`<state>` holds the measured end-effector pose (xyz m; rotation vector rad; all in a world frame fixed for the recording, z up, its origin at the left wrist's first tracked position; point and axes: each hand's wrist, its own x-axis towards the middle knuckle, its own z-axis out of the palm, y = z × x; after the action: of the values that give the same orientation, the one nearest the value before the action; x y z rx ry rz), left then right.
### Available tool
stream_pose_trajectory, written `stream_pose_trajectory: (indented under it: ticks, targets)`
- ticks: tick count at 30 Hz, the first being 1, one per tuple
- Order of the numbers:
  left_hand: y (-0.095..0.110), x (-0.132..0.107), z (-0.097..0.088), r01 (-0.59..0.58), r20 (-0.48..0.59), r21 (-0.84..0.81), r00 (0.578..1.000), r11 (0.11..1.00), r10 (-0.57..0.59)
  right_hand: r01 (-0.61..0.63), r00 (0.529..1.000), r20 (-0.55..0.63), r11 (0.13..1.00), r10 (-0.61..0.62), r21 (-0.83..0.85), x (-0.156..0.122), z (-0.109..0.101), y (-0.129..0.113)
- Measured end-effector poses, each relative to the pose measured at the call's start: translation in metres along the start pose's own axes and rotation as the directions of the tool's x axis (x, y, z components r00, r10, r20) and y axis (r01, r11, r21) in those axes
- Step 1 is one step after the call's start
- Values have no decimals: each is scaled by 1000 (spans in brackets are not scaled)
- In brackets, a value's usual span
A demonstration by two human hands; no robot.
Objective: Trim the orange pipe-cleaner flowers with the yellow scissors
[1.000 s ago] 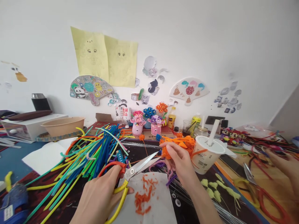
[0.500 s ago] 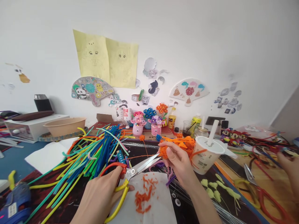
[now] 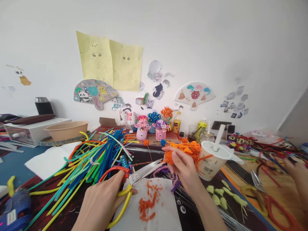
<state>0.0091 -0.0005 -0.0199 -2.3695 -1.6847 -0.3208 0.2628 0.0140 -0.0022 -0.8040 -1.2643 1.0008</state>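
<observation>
a white wall (image 3: 216,48) bears yellow paper sketches (image 3: 109,64) and paper fans (image 3: 95,93).

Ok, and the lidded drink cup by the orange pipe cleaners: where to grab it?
Probably grip the cup around its body, just under the lid, from the right. An orange pipe cleaner crosses its left side, and the smooth wall widens upward, so it should seat in a hand. Avoid the straw.
</observation>
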Motion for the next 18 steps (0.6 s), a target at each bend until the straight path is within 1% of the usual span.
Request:
stream_pose_trajectory:
  ticks: [4,10,18]
  targets:
    - [0,-1,0,-12,-11,13,1000,1000,12,10,1000,10,1000,-10,22,0,0,1]
    - [2,0,0,-10,5,-15,1000,1000,10,51,998,34,997,-53,53,-2,-2,4]
    - [2,1,-3,8,37,-46,999,999,-6,46,998,41,996,-49,76,-2,2,-2]
